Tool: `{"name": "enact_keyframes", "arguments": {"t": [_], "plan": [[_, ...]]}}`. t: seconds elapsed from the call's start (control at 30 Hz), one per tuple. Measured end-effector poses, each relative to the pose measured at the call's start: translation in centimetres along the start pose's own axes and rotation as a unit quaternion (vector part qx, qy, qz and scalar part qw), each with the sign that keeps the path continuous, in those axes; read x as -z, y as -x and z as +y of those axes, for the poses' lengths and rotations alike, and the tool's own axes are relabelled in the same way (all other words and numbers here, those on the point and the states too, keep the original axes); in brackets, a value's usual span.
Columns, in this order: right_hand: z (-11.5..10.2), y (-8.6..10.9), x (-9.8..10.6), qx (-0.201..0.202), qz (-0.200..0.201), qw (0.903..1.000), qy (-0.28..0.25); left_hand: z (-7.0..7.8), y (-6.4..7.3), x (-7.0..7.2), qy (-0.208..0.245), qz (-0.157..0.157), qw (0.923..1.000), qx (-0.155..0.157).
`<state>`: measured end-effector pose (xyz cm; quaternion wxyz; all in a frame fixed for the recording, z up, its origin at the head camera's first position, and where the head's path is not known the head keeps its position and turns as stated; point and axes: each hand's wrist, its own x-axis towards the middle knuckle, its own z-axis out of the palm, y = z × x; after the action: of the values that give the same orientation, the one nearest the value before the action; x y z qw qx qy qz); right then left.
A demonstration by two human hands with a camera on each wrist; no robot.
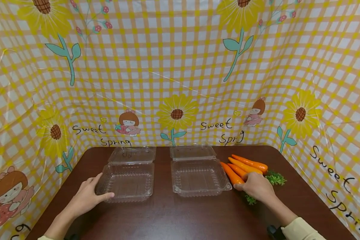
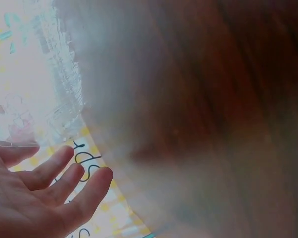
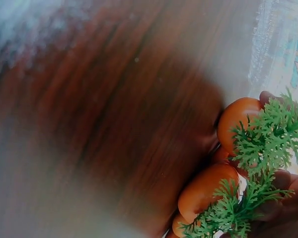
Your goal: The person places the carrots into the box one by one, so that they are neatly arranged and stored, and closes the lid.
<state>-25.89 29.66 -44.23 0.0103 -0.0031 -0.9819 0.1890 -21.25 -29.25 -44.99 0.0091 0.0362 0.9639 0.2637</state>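
Note:
Two clear plastic clamshell boxes stand side by side with lids folded back. At the left box [image 1: 126,183], my left hand [image 1: 88,193] has its thumb over the front left corner and its fingers along the left side. In the left wrist view those fingers [image 2: 92,196] are spread and loosely bent. My right hand [image 1: 256,186] grips the thick end of the nearest carrot [image 1: 230,175], just right of the right box [image 1: 198,178]. Several more orange carrots [image 1: 249,163] lie beside it. Green leafy tops [image 3: 268,136] partly hide the right hand in its wrist view.
The boxes' lids, left lid [image 1: 133,155] and right lid [image 1: 193,152], lie toward the back of the dark brown table [image 1: 165,216]. A checked cloth [image 1: 180,76] with sunflowers hangs behind and along both sides. More carrot greens [image 1: 276,178] stick out right of the carrots.

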Motion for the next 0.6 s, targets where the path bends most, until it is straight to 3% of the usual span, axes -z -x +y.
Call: {"name": "enact_keyframes", "arguments": {"t": [0.47, 0.6], "plan": [[0.0, 0.6, -0.1, 0.007, 0.006, 0.9999, 0.005, 0.2, 0.2, -0.1, -0.003, -0.014, 0.9998, 0.012], [0.1, 1.0, 0.4, 0.008, 0.026, 0.9994, 0.023, 0.3, 0.1, 0.0, -0.008, -0.014, 0.9997, 0.017]]}}
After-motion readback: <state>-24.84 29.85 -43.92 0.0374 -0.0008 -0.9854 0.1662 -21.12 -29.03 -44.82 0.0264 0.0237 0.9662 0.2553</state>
